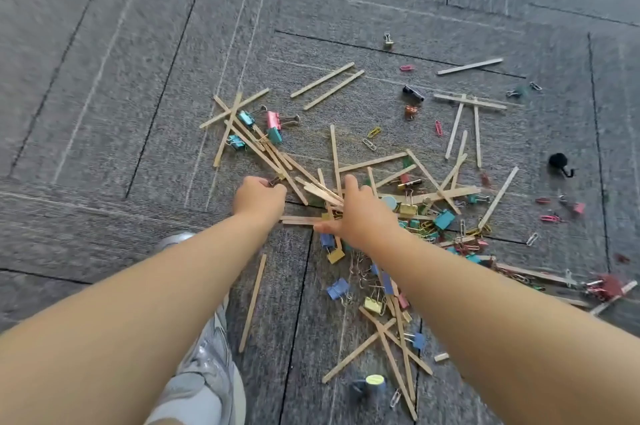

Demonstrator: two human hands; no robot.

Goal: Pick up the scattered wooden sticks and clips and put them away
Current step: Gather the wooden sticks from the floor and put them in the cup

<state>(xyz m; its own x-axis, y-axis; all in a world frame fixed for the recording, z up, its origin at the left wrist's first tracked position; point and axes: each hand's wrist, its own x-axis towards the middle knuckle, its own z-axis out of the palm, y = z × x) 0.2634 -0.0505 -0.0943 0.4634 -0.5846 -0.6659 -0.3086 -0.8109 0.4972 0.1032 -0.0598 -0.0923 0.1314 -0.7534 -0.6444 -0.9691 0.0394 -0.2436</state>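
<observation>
Now: both hands reach down to the carpet [104, 113] ahead of the shoe [204, 365], into the thick of the spill.
Left hand [259, 199]: fingers curled, pinching what looks like a small dark clip [275, 181] at their tips; blur hides the detail.
Right hand [358, 217]: spread wide, thumb out, fingers laid over the bundle [322, 192]; no closed grip shows.
Bundle: several sticks lying crossed, ahead and right of the shoe. Their long axis slants from far-left to near-right, passing between the hands and under the right one.
Nearer hand: the right is already on the bundle; the left sits just beside its farther stretch.
Next move, likely: the right hand closes across the sticks, square to their length, to gather them.
Heap [440, 220]: coloured clips, farther right of the shoe than the right hand.
Lone stick [252, 303]: just right of the shoe, roughly parallel to it, untouched.
Container: none in view.
Progress: early, by the look of it; nearly everything lies on the carpet.
</observation>
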